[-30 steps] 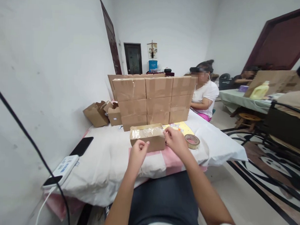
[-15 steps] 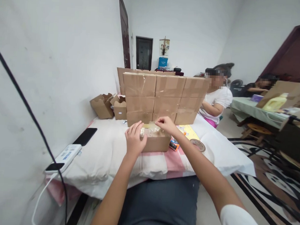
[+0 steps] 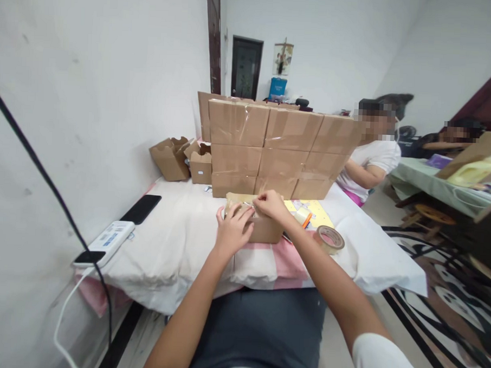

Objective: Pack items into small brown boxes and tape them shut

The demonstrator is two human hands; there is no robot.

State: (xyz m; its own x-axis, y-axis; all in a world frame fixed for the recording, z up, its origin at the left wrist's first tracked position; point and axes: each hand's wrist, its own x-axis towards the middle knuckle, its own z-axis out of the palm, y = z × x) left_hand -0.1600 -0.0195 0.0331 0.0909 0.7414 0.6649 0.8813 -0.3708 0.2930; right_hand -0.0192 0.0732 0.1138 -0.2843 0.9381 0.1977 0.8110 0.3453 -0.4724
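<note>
A small brown cardboard box (image 3: 266,232) lies near the table's front edge, between my hands. Shiny clear tape (image 3: 233,197) shows along its top, partly hidden by my fingers. My left hand (image 3: 234,228) rests on the box's left end with its fingers spread over the top. Above the right part of the box, my right hand (image 3: 274,206) is closed in a pinch on the tape; its fingertips are partly hidden. Right of the box are a tape roll (image 3: 329,238) and a small orange-edged tape dispenser (image 3: 303,217).
A wall of stacked taped boxes (image 3: 285,150) stands behind the work. Two open cartons (image 3: 171,159) sit left of it. A black phone (image 3: 142,209) and a white power strip (image 3: 112,240) lie at the left. A co-worker (image 3: 370,162) sits beyond the boxes.
My left hand has moved right and inward over the box top, its fingers now spread. My right hand stays in its pinch close by. The camera view has tilted down slightly.
</note>
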